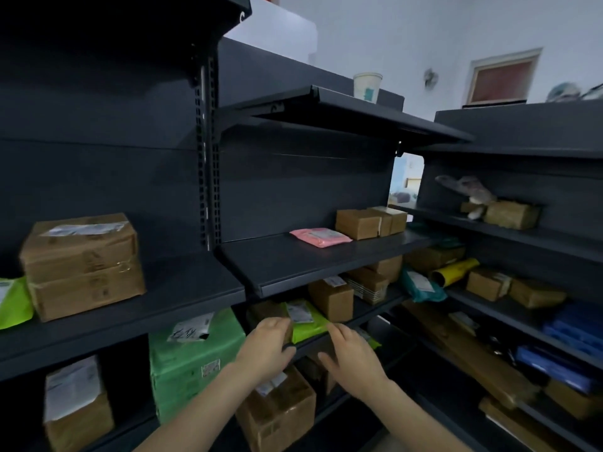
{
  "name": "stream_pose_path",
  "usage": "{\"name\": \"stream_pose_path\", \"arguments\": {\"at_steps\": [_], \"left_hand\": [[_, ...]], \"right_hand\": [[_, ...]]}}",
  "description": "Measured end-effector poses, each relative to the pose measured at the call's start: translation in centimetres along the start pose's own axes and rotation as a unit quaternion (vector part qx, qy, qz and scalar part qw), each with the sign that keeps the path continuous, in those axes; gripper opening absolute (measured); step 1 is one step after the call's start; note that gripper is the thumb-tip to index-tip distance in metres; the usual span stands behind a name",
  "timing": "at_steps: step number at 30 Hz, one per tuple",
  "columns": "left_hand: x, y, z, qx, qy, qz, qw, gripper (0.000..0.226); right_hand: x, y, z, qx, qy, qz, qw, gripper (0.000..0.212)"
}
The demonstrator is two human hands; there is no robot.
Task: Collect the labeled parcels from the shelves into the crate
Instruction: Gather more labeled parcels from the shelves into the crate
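Obs.: both hands are in the lower centre of the frame, reaching into the second shelf (365,313) from the bottom of the middle bay.

Target, as we judge it: the flat green parcel (311,326), lying label-up at the shelf's front edge. Its white label (298,311) faces us, which is probably why it is stored flat: the label reads without handling.

Left hand (266,345): knuckles toward the camera, fingers bent down over the front of a small brown box (266,311) that sits just left of the green parcel and touches it. We cannot tell whether these fingers grip the box or only rest on it.

Right hand (354,358): fingers straight and slightly spread, holding nothing. The forefinger tip reaches the parcel's near right corner; contact looks likely but is not certain.

Relation: the parcel lies between the two hands, just beyond the fingertips, nearer the right one. We read the flanking placement as preparation to draw it forward off the shelf with support on both sides, since a soft mailer sags.

An upright brown carton (331,300) stands just right of the parcel, behind the right hand's line, and could be nudged.

Crate: we cannot identify it in this view.
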State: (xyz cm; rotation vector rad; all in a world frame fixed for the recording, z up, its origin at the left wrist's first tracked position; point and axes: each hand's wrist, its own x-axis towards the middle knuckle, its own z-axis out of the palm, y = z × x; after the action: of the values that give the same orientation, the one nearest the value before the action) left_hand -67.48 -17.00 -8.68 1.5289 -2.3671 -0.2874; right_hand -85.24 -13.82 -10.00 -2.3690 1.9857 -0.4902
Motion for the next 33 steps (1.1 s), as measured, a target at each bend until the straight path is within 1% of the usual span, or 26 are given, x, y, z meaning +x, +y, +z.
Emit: {"name": "stream_pose_path", "arguments": {"at_steps": [3,9,14,19,23,29,33], "left_hand": [[3.6,0.4,0.5,0.006,-0.003,0.024,1.000,0.061],[8.8,2.2,2.4,-0.003,-0.027,0.065,0.998,0.061],[12.6,3.8,3.6,0.001,-0.034,0.076,0.997,0.060],[16.6,5.9,4.8,0.047,-0.024,0.079,0.995,0.058],[20.1,8.5,5.8,0.065,-0.008,0.056,0.996,0.055],[25.4,12.3,7.2,0.069,0.009,-0.013,0.997,0.053],[27.8,14.9,7.5,0.081,0.010,-0.052,0.995,0.056]], "right_hand": [[1.6,1.7,-0.1,0.001,0.015,0.019,1.000,0.062],[3.7,6.1,-1.0,-0.020,0.014,0.054,0.998,0.064],[5.3,10.1,-1.7,-0.030,0.022,0.067,0.997,0.064],[7.6,14.9,-2.5,-0.037,0.032,0.065,0.997,0.063],[9.5,19.9,-3.0,-0.043,0.040,0.040,0.998,0.062],[12.3,28.7,-4.1,-0.069,0.035,-0.012,0.997,0.059],[14.4,33.6,-4.6,-0.076,0.060,-0.041,0.994,0.052]]}}
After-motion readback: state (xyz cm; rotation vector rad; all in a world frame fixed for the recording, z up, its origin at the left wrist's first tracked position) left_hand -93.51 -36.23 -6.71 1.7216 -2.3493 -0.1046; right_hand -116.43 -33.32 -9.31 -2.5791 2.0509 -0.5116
